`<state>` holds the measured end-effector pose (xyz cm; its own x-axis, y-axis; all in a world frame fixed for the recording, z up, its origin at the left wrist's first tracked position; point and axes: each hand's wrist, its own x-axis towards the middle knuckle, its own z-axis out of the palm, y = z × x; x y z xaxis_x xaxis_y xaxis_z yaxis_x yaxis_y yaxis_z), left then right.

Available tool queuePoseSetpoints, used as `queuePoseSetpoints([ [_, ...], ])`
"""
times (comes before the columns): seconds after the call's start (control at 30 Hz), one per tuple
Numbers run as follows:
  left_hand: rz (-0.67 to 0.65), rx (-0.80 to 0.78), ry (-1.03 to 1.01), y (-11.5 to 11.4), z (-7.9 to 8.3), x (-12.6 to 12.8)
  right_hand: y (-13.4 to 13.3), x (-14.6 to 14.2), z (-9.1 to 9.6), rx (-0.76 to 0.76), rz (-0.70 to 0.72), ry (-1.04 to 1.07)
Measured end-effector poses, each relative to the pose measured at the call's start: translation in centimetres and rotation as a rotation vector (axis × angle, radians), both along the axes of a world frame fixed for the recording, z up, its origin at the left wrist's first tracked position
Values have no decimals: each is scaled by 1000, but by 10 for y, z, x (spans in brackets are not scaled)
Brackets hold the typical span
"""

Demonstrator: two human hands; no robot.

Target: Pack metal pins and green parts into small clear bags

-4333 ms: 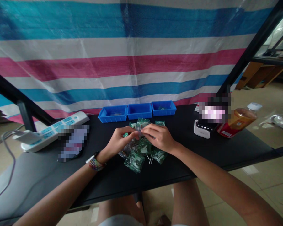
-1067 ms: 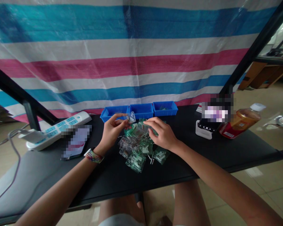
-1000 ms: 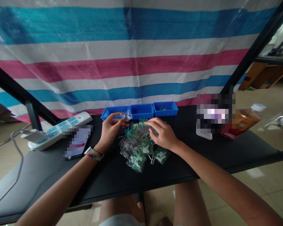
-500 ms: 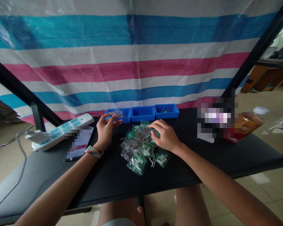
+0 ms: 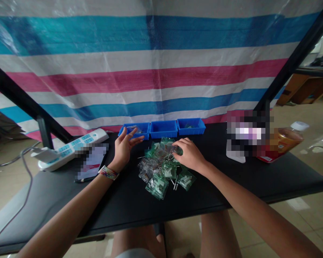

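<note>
My left hand is open, its fingers spread over the front of the left blue bin. A small clear plastic bag lies inside that bin, just beyond the fingertips. At the upper right of a pile of small bags, my right hand has thumb and fingers curled in on a small plastic bag, partly hidden by the fingers. Clear bags and green-tinted bags with white pieces make up the pile. Two thin metal pins stick out at its lower right.
A middle blue bin and a right blue bin with a small bag inside stand in the row. A power strip and phone lie left. A bottle stands right on the black table.
My left hand has let go of the clear bag, which now lies in the left bin, and its fingers have spread. My right hand's fingertips have drawn closer together at the pile.
</note>
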<state>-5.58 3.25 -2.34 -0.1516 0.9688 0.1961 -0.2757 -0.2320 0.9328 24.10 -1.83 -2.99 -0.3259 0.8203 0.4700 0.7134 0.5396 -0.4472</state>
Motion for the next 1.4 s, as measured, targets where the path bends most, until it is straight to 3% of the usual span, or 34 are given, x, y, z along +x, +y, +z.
queuePoseSetpoints([
  [0.2,8,27,38,-1,0,-1,6,0,-3,2,85,349],
  [0.33,-22,97,196,-7,3,3,12,0,-3,-113,115,647],
  [0.47,-114,203,438,-20,10,14,11,0,4,-266,120,864],
  [0.57,-262,232,545,-31,16,23,10,-1,9,-301,132,963],
  [0.67,-371,258,630,-41,20,30,9,-4,9,-342,138,1003],
  [0.8,-396,268,721,-46,22,35,9,-5,6,-445,122,960],
  [0.93,-357,290,770,-46,21,35,8,-3,8,-459,113,897],
  [1.07,-262,322,822,-51,24,36,6,-2,14,-394,125,988],
  [1.2,-292,358,836,-60,29,43,0,-8,18,-516,191,1064],
  [1.4,-271,493,844,-66,27,52,-11,-21,18,-645,350,1013],
])
